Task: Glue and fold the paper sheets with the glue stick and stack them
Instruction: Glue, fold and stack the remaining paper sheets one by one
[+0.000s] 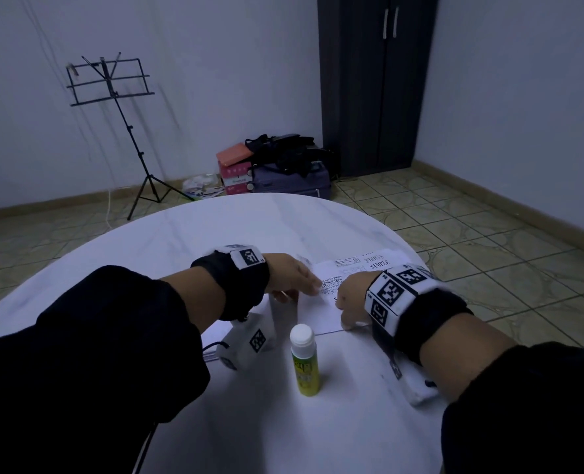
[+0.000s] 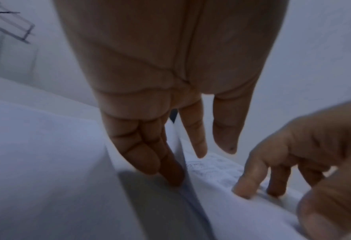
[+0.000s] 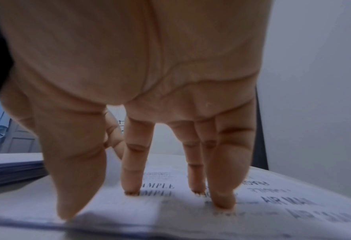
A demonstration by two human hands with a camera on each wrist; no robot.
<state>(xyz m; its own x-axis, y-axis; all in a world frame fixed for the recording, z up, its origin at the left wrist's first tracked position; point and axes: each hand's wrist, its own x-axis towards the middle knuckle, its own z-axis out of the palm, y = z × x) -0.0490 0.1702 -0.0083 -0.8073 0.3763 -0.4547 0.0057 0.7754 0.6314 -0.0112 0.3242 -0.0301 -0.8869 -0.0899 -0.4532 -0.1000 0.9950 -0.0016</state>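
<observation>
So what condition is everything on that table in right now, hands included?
Glue stick: standing upright, white cap on, touched by neither hand.
Printed sheet: flat on the table, pressed by both hands.
Left hand: fingers straight, tips on the sheet's edge.
Right hand: fingers straight, tips pressing the sheet.
Paper stack: lying beside the sheet, untouched.
Table: white, carrying it all.

table [image 1: 187, 234]: white, round | on it: printed sheet [image 1: 318, 311], upright glue stick [image 1: 305, 360]
</observation>
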